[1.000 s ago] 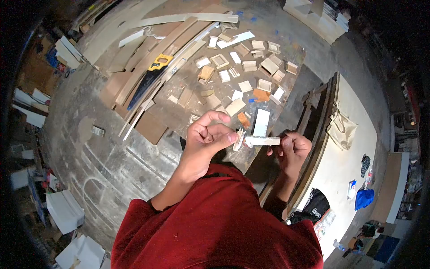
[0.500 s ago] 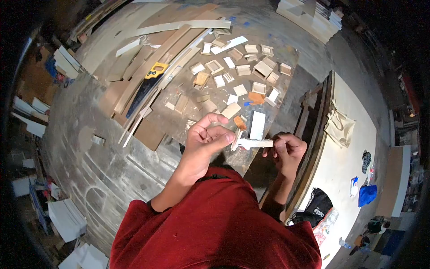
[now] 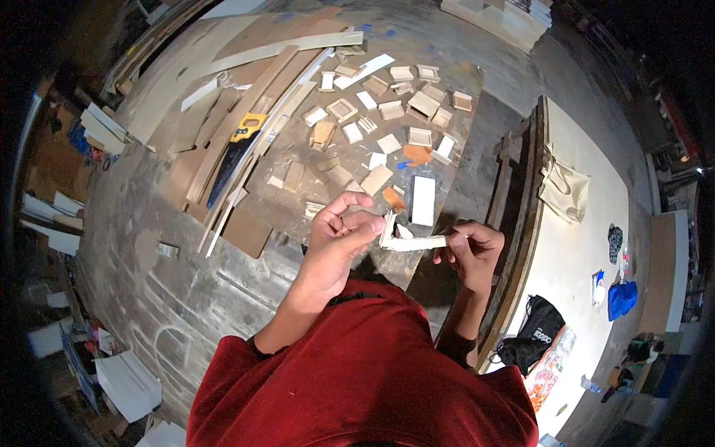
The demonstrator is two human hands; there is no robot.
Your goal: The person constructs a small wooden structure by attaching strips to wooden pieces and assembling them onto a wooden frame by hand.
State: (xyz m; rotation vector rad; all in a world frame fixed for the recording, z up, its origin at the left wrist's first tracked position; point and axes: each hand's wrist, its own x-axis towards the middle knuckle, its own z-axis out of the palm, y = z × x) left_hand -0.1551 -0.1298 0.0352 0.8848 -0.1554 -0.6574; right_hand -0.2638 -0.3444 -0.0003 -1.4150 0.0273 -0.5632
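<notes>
My left hand [image 3: 339,237] pinches a short pale wooden piece [image 3: 386,228] between thumb and fingers, holding it roughly upright. In my right hand [image 3: 479,252] is the far end of a thin wooden strip [image 3: 421,243], which runs sideways. The strip's left end meets the foot of the short piece, making an L shape. Whether the two are joined or only touching, I cannot tell. Below them on the board lie a white rectangular block [image 3: 423,201] and an orange-brown piece [image 3: 392,199].
Several small wooden frames and boxes [image 3: 423,104] are scattered over a brown board on the floor. A yellow-handled handsaw [image 3: 237,153] rests on long planks at left. The pale table [image 3: 573,253] at right carries a cream bag [image 3: 564,192] and a black bag [image 3: 538,328].
The strip and short piece now form a clearer L, the strip's left end lying lower at the corner. Both hands keep their grip. My view has shifted slightly.
</notes>
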